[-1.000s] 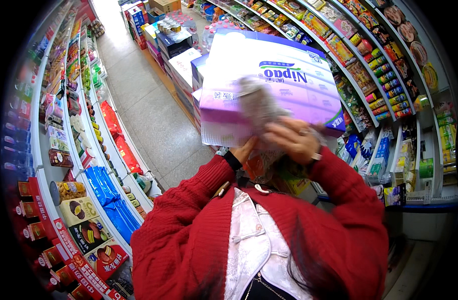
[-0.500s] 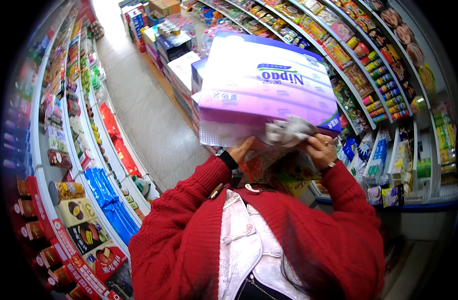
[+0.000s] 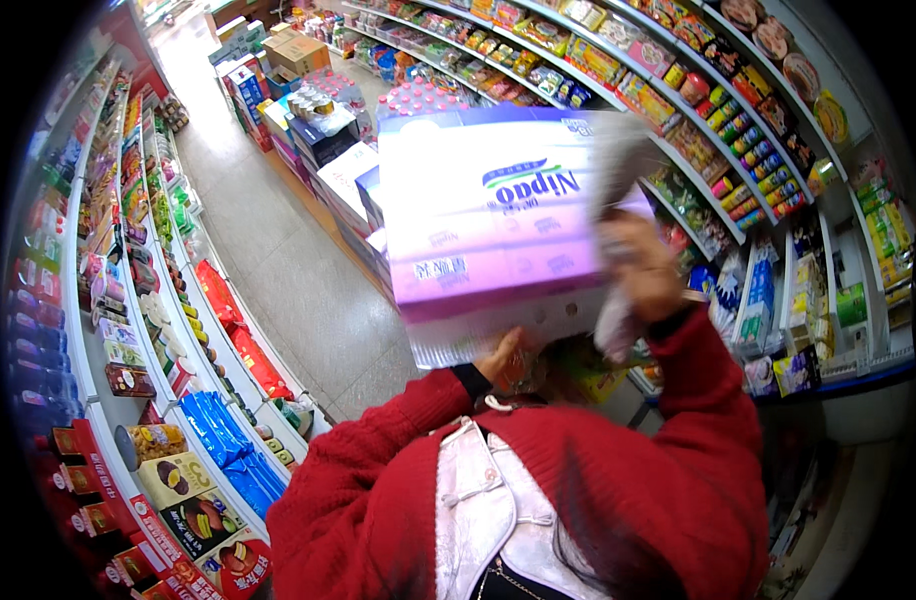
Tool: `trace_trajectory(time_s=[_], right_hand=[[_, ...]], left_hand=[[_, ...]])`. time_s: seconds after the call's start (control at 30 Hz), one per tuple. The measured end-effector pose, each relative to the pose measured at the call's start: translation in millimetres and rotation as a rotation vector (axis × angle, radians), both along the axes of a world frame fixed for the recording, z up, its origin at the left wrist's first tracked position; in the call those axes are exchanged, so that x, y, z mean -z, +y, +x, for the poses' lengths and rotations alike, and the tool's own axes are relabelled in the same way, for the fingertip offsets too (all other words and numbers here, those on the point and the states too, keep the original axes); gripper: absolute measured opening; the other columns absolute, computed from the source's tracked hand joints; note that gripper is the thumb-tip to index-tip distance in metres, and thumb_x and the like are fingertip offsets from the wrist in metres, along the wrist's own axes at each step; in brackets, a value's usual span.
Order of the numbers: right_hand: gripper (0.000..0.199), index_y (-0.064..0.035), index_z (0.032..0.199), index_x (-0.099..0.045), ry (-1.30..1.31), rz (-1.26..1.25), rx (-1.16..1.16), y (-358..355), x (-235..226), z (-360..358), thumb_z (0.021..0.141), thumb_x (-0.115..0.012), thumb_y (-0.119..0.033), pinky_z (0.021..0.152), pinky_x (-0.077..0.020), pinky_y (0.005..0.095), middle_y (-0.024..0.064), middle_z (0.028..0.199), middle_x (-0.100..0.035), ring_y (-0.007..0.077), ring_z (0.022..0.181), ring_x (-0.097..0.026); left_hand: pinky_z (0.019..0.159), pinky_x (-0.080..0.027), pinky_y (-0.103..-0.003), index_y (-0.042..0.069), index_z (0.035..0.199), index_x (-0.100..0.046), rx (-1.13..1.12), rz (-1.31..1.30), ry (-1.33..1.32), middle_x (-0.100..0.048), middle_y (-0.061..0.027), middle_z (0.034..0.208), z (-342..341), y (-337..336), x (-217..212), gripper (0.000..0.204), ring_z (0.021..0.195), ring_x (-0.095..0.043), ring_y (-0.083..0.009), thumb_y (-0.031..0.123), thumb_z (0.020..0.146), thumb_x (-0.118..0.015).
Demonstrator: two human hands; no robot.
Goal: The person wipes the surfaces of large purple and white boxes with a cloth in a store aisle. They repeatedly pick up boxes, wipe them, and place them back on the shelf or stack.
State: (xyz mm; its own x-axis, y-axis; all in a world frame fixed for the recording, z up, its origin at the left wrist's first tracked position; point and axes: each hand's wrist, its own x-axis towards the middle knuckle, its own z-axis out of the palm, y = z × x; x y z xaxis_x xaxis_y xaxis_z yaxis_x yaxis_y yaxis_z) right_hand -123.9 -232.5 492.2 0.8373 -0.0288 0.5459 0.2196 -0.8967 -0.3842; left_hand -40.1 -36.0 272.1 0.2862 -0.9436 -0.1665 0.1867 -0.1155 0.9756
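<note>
The right hand (image 3: 640, 262), blurred by motion, has its fingers curled around a grey cloth (image 3: 620, 165), which shows above and below the fist at the right end of a purple-and-white pack (image 3: 478, 240). The left hand (image 3: 500, 358) sets its thumb against the pack's near lower edge (its other fingers are hidden, so I cannot tell whether they grip). Beyond the pack stand cartons (image 3: 346, 178); grey floor (image 3: 278, 225) lies leftward.

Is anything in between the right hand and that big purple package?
Yes, a greyish cloth in the right hand, at the right end of the purple package. Motion blur hides whether it touches. Nothing else visible is in the way.
</note>
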Motion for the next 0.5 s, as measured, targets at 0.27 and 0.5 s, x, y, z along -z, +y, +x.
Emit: trace_trajectory(time_s=[0.27, 0.5], right_hand=[[0.039, -0.0231, 0.124, -0.048, 0.333, -0.506, -0.325, 66.4, 82.3, 236.3, 0.085, -0.047, -0.023, 0.094, -0.0347, 0.0489, 0.0008, 0.137, -0.040, 0.0205, 0.126, -0.037], [0.036, -0.0157, 0.115, -0.056, 0.302, -0.391, 0.038, -44.5, 92.5, 345.9, 0.083, -0.042, -0.007, 0.091, -0.0432, 0.0334, 0.0048, 0.120, -0.056, 0.0253, 0.106, -0.055]], left_hand=[[0.082, -0.045, -0.034, 0.003, 0.110, -0.057, -0.314, -0.270, 0.072, -0.061, -0.0128, 0.103, -23.5, -2.8, 28.7, 0.035, 0.092, -0.058, -0.0250, 0.031, 0.093, -0.044], [0.068, -0.048, -0.032, 0.001, 0.096, -0.062, -0.255, -0.139, 0.270, -0.066, -0.0112, 0.083, -6.6, 3.4, 35.5, 0.039, 0.071, -0.061, -0.0203, 0.031, 0.095, -0.038]])
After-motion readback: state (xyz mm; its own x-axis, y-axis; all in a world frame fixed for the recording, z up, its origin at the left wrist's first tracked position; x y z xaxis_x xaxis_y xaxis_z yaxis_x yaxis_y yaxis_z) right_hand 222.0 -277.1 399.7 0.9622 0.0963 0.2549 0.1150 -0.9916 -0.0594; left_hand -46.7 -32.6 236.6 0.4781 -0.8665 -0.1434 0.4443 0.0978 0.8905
